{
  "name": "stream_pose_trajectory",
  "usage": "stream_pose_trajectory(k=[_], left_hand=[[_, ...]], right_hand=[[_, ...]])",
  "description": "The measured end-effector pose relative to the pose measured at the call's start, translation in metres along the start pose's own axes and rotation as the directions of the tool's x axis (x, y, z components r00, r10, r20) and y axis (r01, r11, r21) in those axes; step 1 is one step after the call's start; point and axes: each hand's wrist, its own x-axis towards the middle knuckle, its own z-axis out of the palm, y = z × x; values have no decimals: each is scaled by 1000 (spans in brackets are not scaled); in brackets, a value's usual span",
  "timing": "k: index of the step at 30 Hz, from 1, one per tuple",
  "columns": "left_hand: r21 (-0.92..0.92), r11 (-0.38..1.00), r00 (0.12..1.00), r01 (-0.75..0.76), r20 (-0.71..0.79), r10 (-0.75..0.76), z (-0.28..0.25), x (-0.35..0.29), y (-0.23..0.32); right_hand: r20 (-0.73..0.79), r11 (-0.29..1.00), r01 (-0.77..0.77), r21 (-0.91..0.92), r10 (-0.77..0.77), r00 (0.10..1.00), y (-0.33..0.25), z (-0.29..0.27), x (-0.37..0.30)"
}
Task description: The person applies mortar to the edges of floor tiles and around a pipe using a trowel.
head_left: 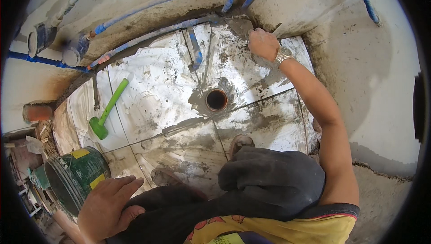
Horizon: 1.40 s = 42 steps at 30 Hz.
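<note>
My right hand (264, 45), with a watch on its wrist, reaches to the far corner of the tiled floor. Its fingers are closed round the handle end of what looks like a trowel, whose grey, mortar-smeared blade (240, 26) lies low by the wall. The handle itself is hidden in my grip. At the lower left my left hand (107, 206) hangs over my thigh, empty, fingers apart, near a green bucket (90, 167). White tiles (155, 89) streaked with wet cement lie around a round drain hole (216, 99).
A green mallet (99, 126) lies on the tiles at left. Blue pipes (152, 7) run along the far wall, and a short elbow pipe (195, 53) juts over the floor. Debris (27, 167) is piled beyond the bucket. My feet (241, 143) stand on the near tiles.
</note>
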Motion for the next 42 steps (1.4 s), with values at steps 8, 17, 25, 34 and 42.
stream_pose_trajectory(k=[8,17,25,34,42], left_hand=[[13,1000,1000,4,-12,-4,-1,-2,3],[-10,1000,1000,-2,-1,2,0,-4,2],[-21,1000,1000,-13,-22,12,0,-6,1],[1,999,999,-52,10,52,-1,5,1],[-6,999,998,37,54,-36,-5,-2,3]], right_hand=[[-26,984,143,-108,-147,989,-6,0,11],[-158,982,112,-154,-136,978,-8,11,1],[-171,971,68,-229,-109,979,10,6,7],[4,988,-24,150,23,1000,13,21,34],[49,988,-98,120,93,994,12,5,11]])
